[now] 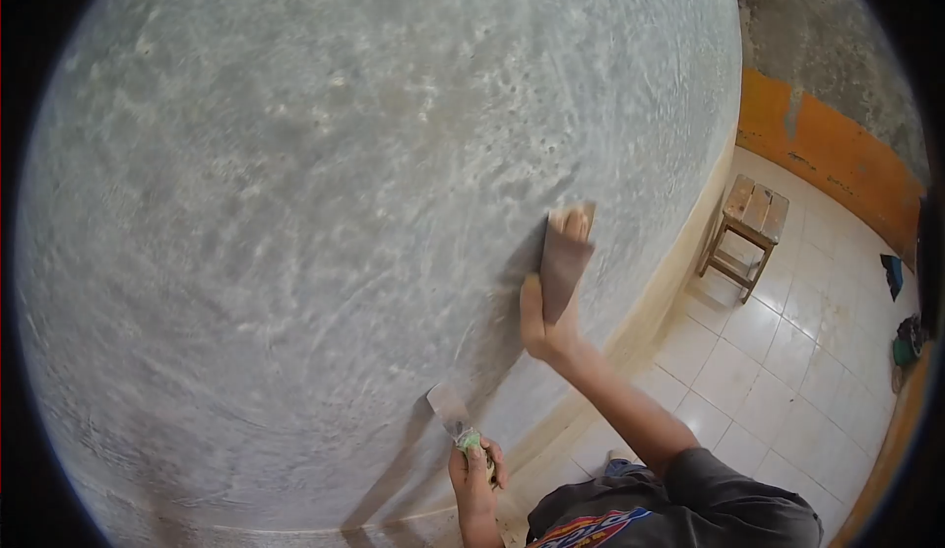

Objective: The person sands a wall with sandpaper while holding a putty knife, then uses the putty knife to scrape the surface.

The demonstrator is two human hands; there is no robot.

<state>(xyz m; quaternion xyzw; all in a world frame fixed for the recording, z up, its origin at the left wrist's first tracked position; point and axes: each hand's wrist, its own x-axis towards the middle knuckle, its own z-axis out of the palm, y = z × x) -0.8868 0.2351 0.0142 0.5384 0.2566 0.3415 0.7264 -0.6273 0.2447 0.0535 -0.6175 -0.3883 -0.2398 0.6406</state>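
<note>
My right hand (536,323) is up against a grey, mottled wall (325,203), gripping a brown sheet of sandpaper (568,264). The fingertips show past the sheet's upper end, and the thumb lies along its left side. Lower down, my left hand (477,467) is closed around the handle of a putty knife (450,408), its flat metal blade pointing up and left. The blade overlaps the wall in this view and casts a long shadow on it. Part of the handle is hidden by the fingers.
A small wooden stool (755,208) stands to the right on the white tiled floor (758,371). Behind it runs an orange-painted band (837,134) on another wall. Dark and green items (906,341) lie at the far right edge.
</note>
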